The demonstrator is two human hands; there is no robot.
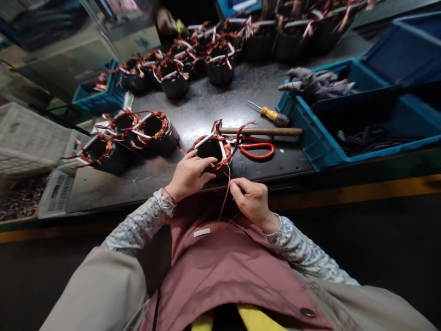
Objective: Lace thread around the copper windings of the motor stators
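Observation:
A motor stator [229, 154] with copper windings and white sleeves stands at the table's front edge. My left hand [193, 172] grips its near left rim, fingers reaching over the opening and thumb lower. Just right of the stator, my right hand [253, 197] is closed in a pinch on a thin tan cord [226, 195], which runs between the stator's near rim and my lap. Behind the stator lie a hammer [263, 131] with a wooden handle and red-handled scissors [260, 151]. A yellow-handled screwdriver [270, 114] is farther back.
Several wound stators [172, 80] fill the back of the table [241, 92], with more at the left [156, 133]. A blue bin [310, 142] at the right holds dark strips; grey gloves [312, 82] lie at its back. Another person's gloved hand [167, 22] shows at the far side.

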